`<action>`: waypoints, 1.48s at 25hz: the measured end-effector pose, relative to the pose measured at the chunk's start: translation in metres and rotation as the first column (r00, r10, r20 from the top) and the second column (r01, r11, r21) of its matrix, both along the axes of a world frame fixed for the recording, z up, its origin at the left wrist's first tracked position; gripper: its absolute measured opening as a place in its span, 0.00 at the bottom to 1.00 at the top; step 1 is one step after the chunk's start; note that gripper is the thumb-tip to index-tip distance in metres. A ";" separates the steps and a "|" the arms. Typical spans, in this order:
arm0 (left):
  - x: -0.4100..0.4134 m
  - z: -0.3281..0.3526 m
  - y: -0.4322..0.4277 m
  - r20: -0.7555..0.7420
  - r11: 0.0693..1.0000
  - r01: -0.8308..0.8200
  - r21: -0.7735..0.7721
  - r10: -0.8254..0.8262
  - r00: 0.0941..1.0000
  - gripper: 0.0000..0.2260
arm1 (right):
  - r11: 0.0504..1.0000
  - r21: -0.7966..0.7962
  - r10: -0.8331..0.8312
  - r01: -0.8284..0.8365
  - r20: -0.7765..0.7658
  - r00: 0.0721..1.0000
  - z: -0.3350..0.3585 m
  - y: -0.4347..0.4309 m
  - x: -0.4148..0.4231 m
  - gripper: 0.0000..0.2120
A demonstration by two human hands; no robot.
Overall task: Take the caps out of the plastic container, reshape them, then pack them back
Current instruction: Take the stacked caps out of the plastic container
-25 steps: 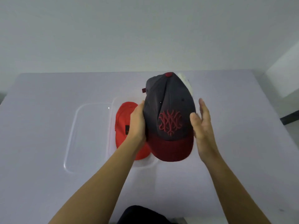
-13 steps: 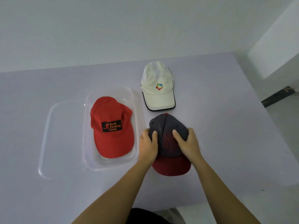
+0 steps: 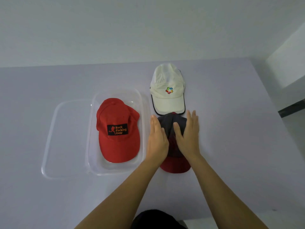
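Your left hand and right hand lie flat, fingers outstretched and gripping nothing, on the dark cap on the worktop.

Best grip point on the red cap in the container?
Probably the brim of the red cap, from the near side and above. It lies flat in the clear container with the stiff brim pointing toward the person, and the soft crown looks creased.

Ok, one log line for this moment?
hands: left, right flat on dark cap | red cap in container | white cap on table
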State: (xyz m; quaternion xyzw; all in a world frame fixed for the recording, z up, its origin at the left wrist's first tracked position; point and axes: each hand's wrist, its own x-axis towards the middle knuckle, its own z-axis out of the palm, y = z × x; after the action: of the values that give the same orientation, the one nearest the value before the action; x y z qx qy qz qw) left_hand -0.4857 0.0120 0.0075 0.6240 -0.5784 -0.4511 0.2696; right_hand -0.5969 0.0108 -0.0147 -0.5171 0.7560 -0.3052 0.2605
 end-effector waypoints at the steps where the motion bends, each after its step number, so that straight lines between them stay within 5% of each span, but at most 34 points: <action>1: 0.010 0.009 -0.002 -0.007 0.998 -0.020 -0.051 0.020 1.000 0.26 | 0.998 -0.050 0.033 -0.033 -0.010 0.999 0.008 -0.004 0.011 0.29; 6: 0.105 0.008 -0.015 0.082 0.960 -0.264 -0.094 0.272 0.959 0.26 | 0.940 -0.192 0.298 -0.282 0.057 0.953 0.024 -0.022 0.082 0.19; 9: 0.145 -0.012 -0.018 0.091 0.943 -0.328 0.049 0.323 0.942 0.27 | 0.889 -0.044 0.458 -0.456 0.070 0.886 0.015 -0.035 0.119 0.22; 15: 0.166 -0.019 -0.031 -0.012 0.937 -0.299 0.178 0.306 0.952 0.28 | 0.872 0.319 0.295 -0.372 0.264 0.918 0.003 -0.068 0.155 0.32; 20: 0.171 -0.010 -0.038 0.005 0.923 -0.335 0.190 0.340 0.940 0.28 | 0.889 0.242 0.305 -0.388 0.317 0.898 0.013 -0.062 0.155 0.20; 23: 0.176 0.014 -0.043 0.063 0.948 -0.316 0.032 0.313 0.947 0.30 | 0.948 0.061 0.261 -0.313 0.415 0.872 0.029 -0.056 0.155 0.09; 28: 0.191 0.069 -0.058 -0.066 0.938 -0.243 -0.248 0.234 0.970 0.25 | 0.985 -0.169 0.091 -0.023 0.409 0.908 0.071 -0.048 0.156 0.12; 33: 0.161 0.106 -0.064 -0.262 0.917 -0.219 -0.335 0.133 0.956 0.19 | 0.975 -0.187 -0.016 0.121 0.482 0.876 0.118 -0.029 0.136 0.26; 37: 0.105 0.112 -0.053 -0.315 0.950 -0.143 -0.279 0.050 0.948 0.14 | 0.911 -0.212 -0.270 0.353 0.339 0.901 0.127 -0.001 0.088 0.28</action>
State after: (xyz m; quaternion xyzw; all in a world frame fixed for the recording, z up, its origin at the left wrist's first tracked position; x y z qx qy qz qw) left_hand -0.3808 -0.0407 0.1192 0.5269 -0.5598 -0.4354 0.4684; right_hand -0.5085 0.0102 0.1120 -0.3660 0.7321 -0.5183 0.2480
